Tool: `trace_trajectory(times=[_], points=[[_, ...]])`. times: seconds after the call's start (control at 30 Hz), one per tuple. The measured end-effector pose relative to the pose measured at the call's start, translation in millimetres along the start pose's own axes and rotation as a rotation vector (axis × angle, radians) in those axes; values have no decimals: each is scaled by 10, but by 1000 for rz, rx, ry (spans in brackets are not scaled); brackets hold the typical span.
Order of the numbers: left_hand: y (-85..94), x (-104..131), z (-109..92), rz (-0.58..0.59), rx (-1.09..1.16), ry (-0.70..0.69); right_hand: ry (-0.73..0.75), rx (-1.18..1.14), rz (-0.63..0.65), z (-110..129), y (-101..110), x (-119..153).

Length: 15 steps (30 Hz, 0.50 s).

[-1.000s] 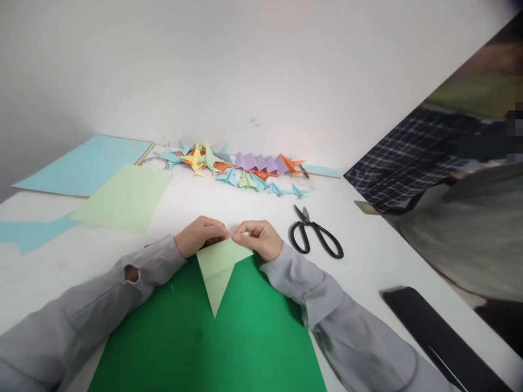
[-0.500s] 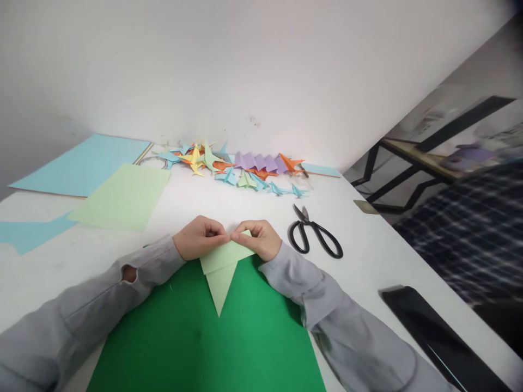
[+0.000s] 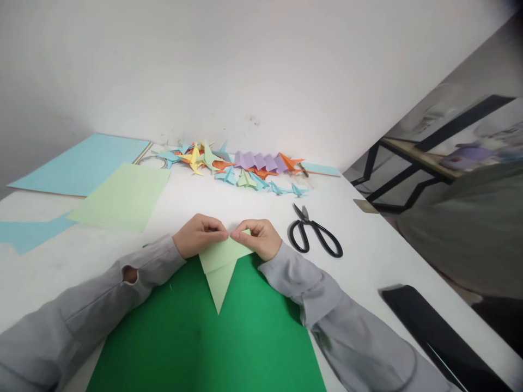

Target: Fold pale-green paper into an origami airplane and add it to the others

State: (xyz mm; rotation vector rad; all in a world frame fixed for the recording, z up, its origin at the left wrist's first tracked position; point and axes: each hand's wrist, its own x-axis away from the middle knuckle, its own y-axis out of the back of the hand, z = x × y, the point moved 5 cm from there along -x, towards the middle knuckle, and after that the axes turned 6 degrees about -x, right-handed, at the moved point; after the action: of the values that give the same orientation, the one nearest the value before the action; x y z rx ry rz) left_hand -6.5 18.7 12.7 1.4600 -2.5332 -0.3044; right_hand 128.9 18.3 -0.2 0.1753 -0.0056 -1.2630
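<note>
A folded pale green paper (image 3: 223, 267) is held over the green mat (image 3: 204, 337), one long point of it directed down toward me. My left hand (image 3: 200, 235) pinches its upper left edge between thumb and fingers. On the upper right, my right hand (image 3: 258, 238) pinches the same paper, with a small corner showing under its fingers. The two thumb tips are nearly together at the top of the paper. Parts of the folds lie hidden behind the fingers.
Black-handled scissors (image 3: 312, 231) lie right of my hands. Folded paper figures (image 3: 208, 158) line the wall. Pale green (image 3: 122, 198) and blue sheets (image 3: 81, 163) lie at left, a long black object (image 3: 441, 337) at right. A shelf (image 3: 420, 158) stands beyond the table.
My hands and the paper have barely moved. At the right edge, the dark checked cloth has given way to a plain grey-green one.
</note>
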Motion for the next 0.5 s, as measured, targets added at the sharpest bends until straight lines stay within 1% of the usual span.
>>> trace_trajectory(times=[0.17,0.37,0.5], points=[[12,5,-19,-15,-5,6,2,-12,-53,-32,27,-5],[23,9,5,-66,61,35,-18,-116,-120,-159,69,-35],[30,6,25,-81,75,5,-34,-161,-140,-204,91,-33]])
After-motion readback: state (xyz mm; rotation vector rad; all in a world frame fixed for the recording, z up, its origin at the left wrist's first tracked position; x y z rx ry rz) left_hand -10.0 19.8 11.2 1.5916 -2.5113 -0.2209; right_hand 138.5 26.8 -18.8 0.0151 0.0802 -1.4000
